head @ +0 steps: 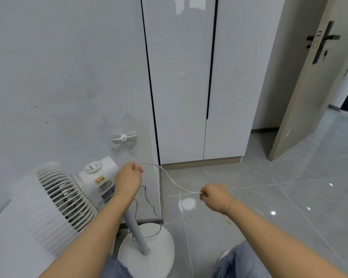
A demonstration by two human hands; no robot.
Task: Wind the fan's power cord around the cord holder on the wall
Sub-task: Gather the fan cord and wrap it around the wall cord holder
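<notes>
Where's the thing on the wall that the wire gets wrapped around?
Look at the grey wall left of the tall white wardrobe. Just above the fan sticks out a small white cord holder, shaped like a bow tie, the only thing fixed on that wall.

Grey tiled floor (249, 197) bears the fan's round base (159, 255).

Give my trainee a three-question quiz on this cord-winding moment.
1. True or false: the thin white power cord is already looped on the white winged plastic cord holder.
2. Which hand is nearer the holder? A) left hand B) right hand
3. Fill in: the cord spans between both ____.

Key:
1. False; the holder is bare.
2. A.
3. Hands; each pinches it, beside the white pedestal fan.
</notes>
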